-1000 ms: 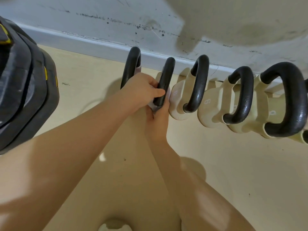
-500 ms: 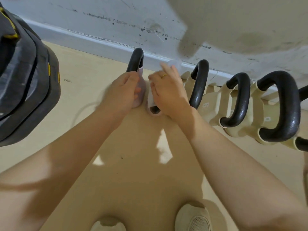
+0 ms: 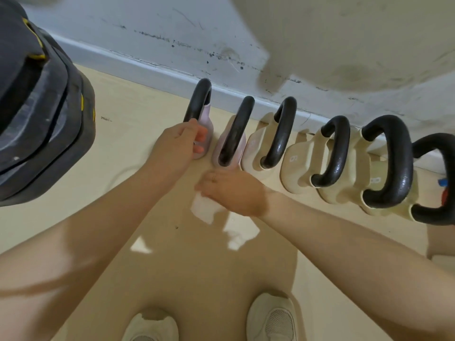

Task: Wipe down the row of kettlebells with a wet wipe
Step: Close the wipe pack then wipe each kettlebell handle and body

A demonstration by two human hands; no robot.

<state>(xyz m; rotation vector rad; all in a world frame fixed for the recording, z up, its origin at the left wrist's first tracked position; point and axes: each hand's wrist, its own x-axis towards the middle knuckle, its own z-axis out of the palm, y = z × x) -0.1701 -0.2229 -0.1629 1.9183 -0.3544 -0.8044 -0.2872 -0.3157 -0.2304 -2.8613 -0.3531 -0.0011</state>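
A row of kettlebells with black handles stands along the wall. The first pink kettlebell (image 3: 205, 124) is at the left end, and my left hand (image 3: 177, 143) grips the lower part of its handle and body. The second pink kettlebell (image 3: 234, 136) stands just to its right, untouched. My right hand (image 3: 231, 190) is low in front of that second one, holding a white wet wipe (image 3: 204, 207) that hangs below the fingers. Cream kettlebells (image 3: 298, 166) continue to the right.
A stack of black weight plates (image 3: 37, 107) fills the upper left. The scuffed white wall and skirting (image 3: 152, 67) run behind the row. My two light shoes (image 3: 270, 318) stand on the beige floor below. A red and blue item (image 3: 444, 190) lies at the far right.
My right hand has come down off the second kettlebell's handle, pulling the wipe toward me to the floor in front. My left hand stays on the first kettlebell.
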